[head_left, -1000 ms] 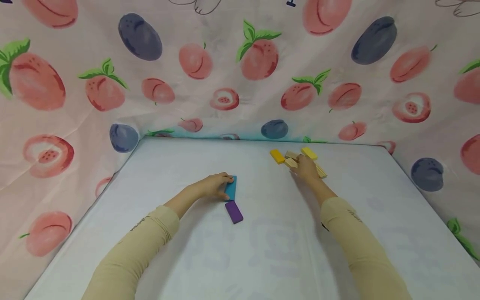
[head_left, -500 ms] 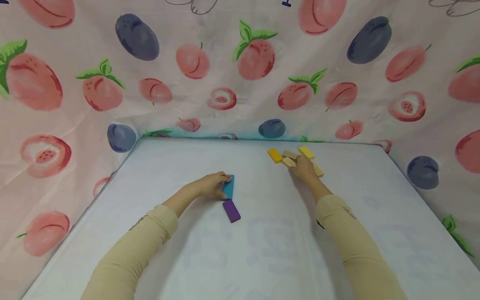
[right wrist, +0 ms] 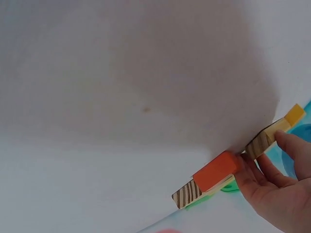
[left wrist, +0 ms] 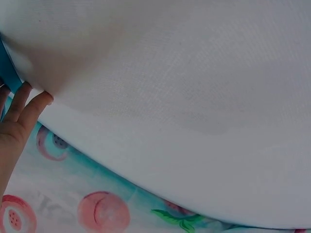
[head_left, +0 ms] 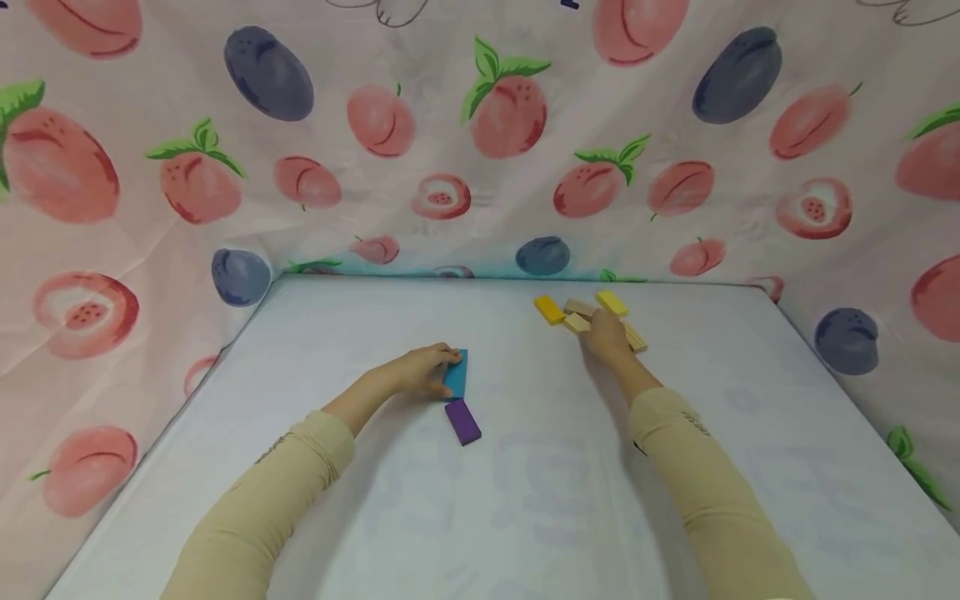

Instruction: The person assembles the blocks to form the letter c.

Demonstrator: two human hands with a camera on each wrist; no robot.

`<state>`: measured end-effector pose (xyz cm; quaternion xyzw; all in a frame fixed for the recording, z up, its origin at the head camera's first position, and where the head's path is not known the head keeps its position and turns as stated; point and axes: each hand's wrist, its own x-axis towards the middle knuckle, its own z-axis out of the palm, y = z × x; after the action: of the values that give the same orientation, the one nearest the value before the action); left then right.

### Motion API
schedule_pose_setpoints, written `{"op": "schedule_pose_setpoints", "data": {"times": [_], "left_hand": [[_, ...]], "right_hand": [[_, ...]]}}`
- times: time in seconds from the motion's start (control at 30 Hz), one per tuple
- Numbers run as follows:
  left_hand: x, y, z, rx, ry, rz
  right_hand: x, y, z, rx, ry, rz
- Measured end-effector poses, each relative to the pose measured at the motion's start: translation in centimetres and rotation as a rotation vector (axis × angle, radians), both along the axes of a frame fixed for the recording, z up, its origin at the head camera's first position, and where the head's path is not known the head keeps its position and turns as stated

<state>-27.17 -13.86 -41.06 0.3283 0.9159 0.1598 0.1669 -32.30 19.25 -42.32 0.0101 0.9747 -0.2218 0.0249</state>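
Note:
In the head view my left hand [head_left: 423, 368] grips a flat blue block [head_left: 458, 375] by its two ends, thumb at the near end. A purple block [head_left: 462, 422] lies just below it, close to its near end. My right hand [head_left: 606, 335] is down among a cluster of blocks at the back right. The right wrist view shows its thumb and fingers pinching a plain wooden block [right wrist: 260, 144] with dark-striped grain at one end. Against those fingers lies an orange block [right wrist: 217, 171], hidden by the hand in the head view, beside another striped wooden block [right wrist: 187, 194].
Around the right hand lie an amber block [head_left: 549, 309], a lemon-yellow block [head_left: 612, 302] and further plain wooden blocks [head_left: 636, 337]. The white table [head_left: 375, 317] ends at a fruit-printed cloth [head_left: 450, 125] that rises behind it and along both sides.
The head view has shifted slightly, moving the whole scene a little to the left in the picture. Both hands keep their places at the blue block and the wooden block.

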Motion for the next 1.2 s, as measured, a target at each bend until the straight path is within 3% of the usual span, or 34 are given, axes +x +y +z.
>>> {"op": "schedule_pose_setpoints", "data": {"times": [0.53,0.93,1.2], "left_hand": [[0.3,-0.1,-0.2,0.011,-0.029,0.031],[0.4,-0.1,0.0,0.008,-0.021,0.033],[0.4,0.0,0.1,0.007,-0.024,0.026]], "right_hand": [[0.5,0.5,0.7,-0.011,0.023,0.010],[0.5,0.5,0.9,-0.039,0.111,0.190],[0.2,-0.5,0.2,-0.028,0.245,0.326]]}}
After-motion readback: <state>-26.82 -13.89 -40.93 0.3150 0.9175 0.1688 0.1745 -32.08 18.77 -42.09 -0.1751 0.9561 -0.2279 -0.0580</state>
